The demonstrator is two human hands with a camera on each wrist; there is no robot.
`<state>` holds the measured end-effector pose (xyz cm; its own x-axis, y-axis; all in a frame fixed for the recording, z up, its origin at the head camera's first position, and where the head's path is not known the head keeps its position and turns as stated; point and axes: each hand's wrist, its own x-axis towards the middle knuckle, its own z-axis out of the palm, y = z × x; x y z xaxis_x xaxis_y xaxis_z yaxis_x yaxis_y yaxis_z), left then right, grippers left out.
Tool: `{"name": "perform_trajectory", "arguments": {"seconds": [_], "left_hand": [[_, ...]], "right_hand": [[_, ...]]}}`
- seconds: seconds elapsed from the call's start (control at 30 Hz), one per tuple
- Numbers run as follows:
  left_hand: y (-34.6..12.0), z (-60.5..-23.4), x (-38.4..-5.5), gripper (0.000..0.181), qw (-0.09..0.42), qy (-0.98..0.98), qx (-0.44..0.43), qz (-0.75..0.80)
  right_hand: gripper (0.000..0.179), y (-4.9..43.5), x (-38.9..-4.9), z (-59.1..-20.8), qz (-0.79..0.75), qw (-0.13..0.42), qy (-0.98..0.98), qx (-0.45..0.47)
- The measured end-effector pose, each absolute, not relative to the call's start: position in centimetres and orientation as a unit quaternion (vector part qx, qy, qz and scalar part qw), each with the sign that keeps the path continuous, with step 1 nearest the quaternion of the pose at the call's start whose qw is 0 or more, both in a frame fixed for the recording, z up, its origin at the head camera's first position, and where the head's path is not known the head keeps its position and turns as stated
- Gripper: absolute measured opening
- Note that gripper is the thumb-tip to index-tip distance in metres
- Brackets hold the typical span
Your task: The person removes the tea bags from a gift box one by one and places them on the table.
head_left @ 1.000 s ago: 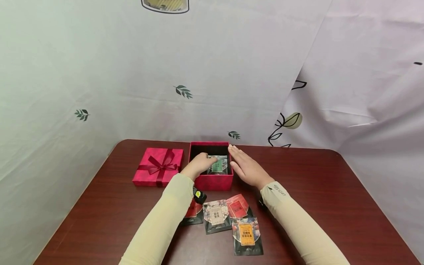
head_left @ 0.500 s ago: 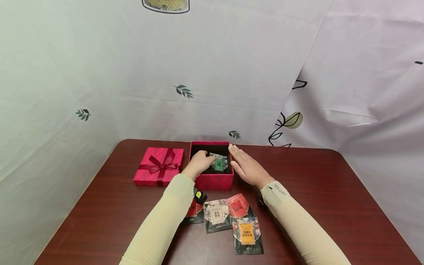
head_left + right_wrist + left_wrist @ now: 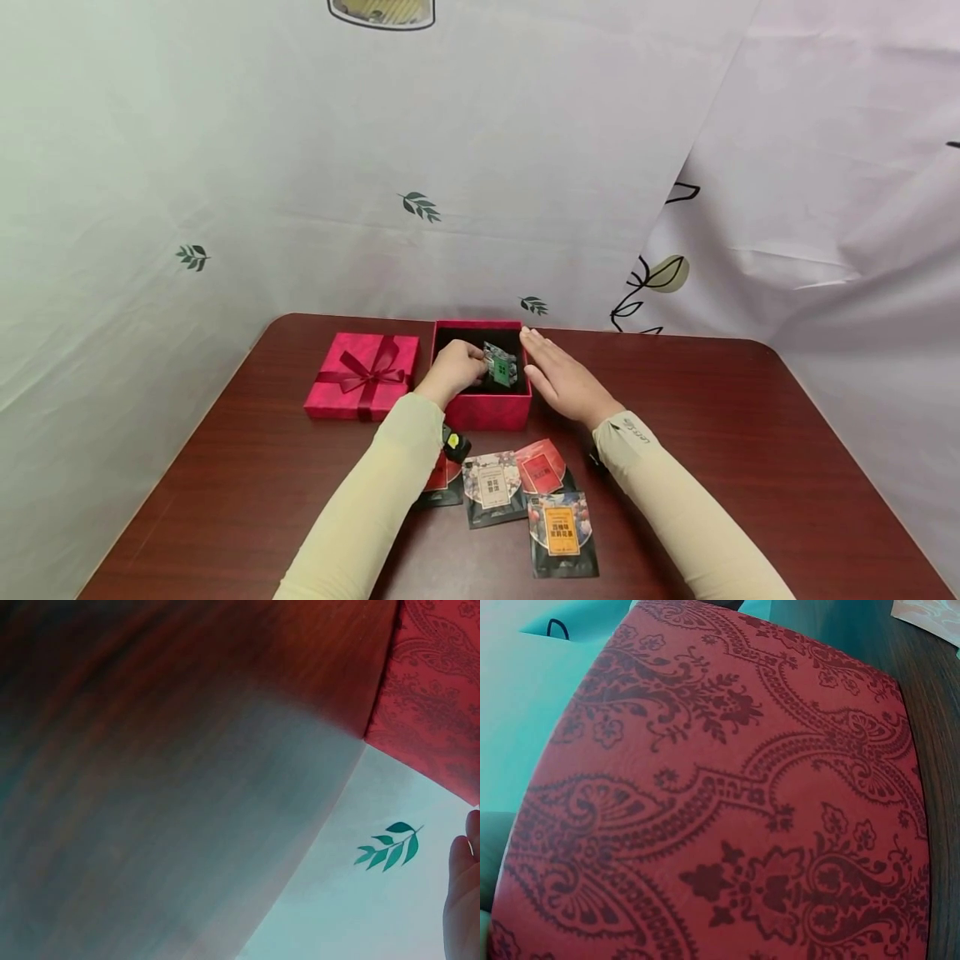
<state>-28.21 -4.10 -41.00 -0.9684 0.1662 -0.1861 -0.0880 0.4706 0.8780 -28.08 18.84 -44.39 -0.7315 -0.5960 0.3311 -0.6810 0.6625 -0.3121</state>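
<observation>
Inside the open red gift box, my left hand pinches a tea sachet with a green label by its left edge. The sachet stands tilted against the dark interior, and my fingertips are partly hidden. My right hand lies with straight fingers along the box's right rim. The patterned box wall fills most of the left wrist view. In the right wrist view, fingertips of the right hand show below a corner of the box.
Left of the box lies its red lid with a ribbon bow. In front are a white-labelled sachet, a red one, an orange-labelled one and another red one partly under the left forearm. A pale curtain hangs behind the table.
Inside the box, the green-labelled sachet has turned from lying fairly flat to a steeper tilt, shifting slightly right. The left hand has moved slightly with it; the right hand stays at the rim.
</observation>
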Motion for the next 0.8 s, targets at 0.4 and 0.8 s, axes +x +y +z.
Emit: {"name": "perform_trajectory", "arguments": {"seconds": [0.4, 0.8], "left_hand": [[-3.96, -41.00, -28.22, 0.032, 0.104, 0.879, 0.028, 0.465], [-3.98, -40.80, -27.96, 0.032, 0.091, 0.880, 0.029, 0.465]], "right_hand": [[0.059, 18.81, -28.02, -44.23, 0.209, 0.094, -0.909, 0.349], [0.058, 18.77, -27.93, -44.26, 0.213, 0.096, -0.908, 0.349]]}}
